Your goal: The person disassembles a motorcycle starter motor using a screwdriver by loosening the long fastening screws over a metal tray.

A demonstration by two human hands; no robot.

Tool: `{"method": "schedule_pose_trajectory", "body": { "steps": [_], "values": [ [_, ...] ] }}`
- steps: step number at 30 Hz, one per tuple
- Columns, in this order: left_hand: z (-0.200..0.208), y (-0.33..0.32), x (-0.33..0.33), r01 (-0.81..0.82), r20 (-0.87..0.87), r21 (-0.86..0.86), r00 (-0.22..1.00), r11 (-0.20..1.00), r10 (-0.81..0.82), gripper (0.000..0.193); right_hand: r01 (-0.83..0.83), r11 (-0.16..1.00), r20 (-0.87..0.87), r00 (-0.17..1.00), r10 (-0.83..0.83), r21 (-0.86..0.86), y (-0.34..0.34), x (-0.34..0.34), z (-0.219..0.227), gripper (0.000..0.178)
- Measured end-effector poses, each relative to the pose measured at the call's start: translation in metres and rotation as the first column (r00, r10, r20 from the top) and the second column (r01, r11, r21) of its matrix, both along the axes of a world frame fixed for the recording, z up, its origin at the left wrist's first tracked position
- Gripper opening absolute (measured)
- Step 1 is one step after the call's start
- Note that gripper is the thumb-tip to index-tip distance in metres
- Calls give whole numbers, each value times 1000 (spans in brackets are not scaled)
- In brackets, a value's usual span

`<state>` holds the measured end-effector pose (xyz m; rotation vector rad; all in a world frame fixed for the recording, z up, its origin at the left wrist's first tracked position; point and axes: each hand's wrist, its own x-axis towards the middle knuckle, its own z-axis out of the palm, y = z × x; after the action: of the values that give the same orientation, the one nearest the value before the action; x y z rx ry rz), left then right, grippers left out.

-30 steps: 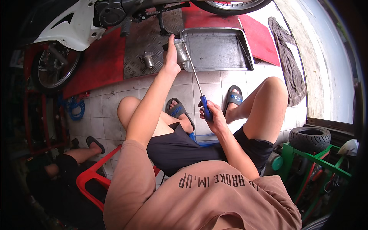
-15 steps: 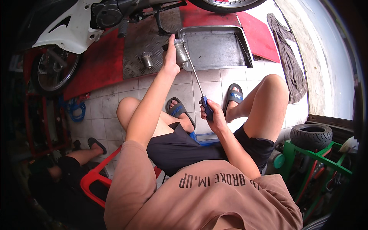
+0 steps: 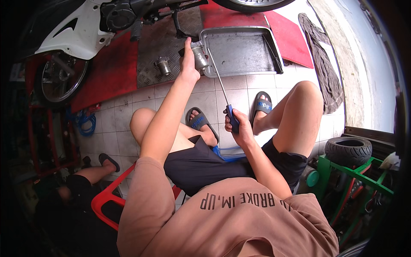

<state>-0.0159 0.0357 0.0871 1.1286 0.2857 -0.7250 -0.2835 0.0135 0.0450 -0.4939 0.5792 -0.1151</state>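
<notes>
Here's my right hand (image 3: 243, 128), fingers curled round the blue handle of a long screwdriver (image 3: 231, 115), its shaft running up and away. Farther out, my left hand (image 3: 188, 66) has hold of a metal cylinder (image 3: 199, 59) at the left edge of the grey tray (image 3: 242, 51); most fingers are hidden, so I can't tell their spread. The screwdriver's tip is right by the cylinder, contact unclear. Leftward, another metal part (image 3: 163, 66) sits on patterned plate (image 3: 147, 53); beyond, the motorcycle (image 3: 117, 16).
</notes>
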Motion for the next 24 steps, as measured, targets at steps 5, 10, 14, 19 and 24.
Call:
{"method": "schedule_pose_trajectory", "body": {
  "steps": [5,10,14,19,24],
  "values": [
    [-2,0,2,-20,-13,-12,1000,1000,20,49,-32,999,4,999,32,-8,1,0,0,27],
    [2,0,-1,-29,-31,-2,999,1000,29,49,-38,999,1,999,38,-32,1,0,0,27],
    [2,1,-1,-18,-27,-28,999,999,18,49,-42,998,-9,999,42,-43,1,1,1,30],
    [-2,1,0,-5,-26,-44,1000,999,4,48,-46,996,-24,999,44,-75,1,2,0,33],
    [-6,1,3,1,-6,-23,1000,1000,-1,47,-57,996,-3,998,58,61,-2,2,-8,29]
  ]
}}
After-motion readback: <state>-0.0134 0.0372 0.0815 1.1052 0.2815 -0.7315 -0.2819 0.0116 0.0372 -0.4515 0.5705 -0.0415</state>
